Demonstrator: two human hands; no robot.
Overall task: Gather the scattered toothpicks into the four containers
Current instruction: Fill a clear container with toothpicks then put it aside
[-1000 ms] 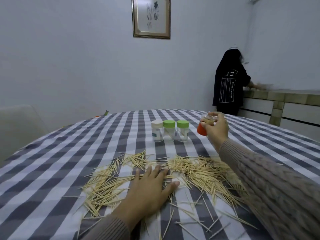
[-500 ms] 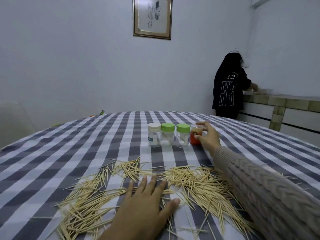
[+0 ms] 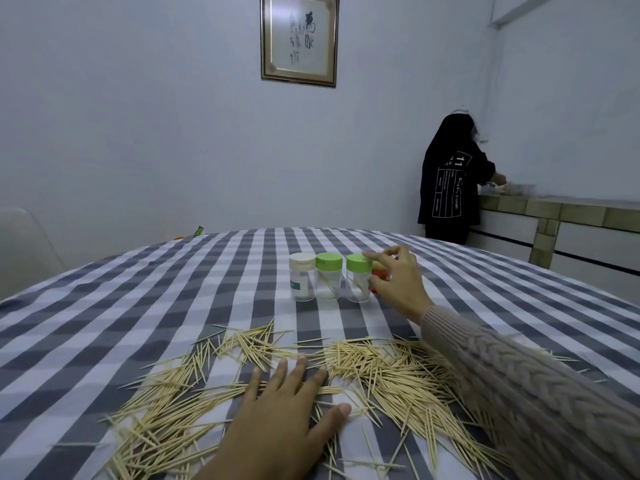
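Many wooden toothpicks (image 3: 391, 372) lie scattered across the near part of the checked tablecloth (image 3: 173, 289). Behind them three clear containers stand in a row: a white-lidded one (image 3: 302, 277) and two green-lidded ones (image 3: 328, 277) (image 3: 357, 278). An orange container (image 3: 380, 270) stands just right of the row, mostly hidden by my right hand (image 3: 401, 285), whose fingers curl around it; the index finger touches the nearest green lid. My left hand (image 3: 287, 417) lies flat on the toothpicks, fingers spread, holding nothing.
A person in a black top (image 3: 450, 181) stands at a tiled counter (image 3: 554, 209) beyond the table's far right. A pale chair (image 3: 20, 244) is at the left. A small green object (image 3: 198, 231) lies at the table's far edge.
My right hand carried the orange container from the air down and left, setting it beside the second green-lidded container. My left hand stayed flat on the toothpicks.
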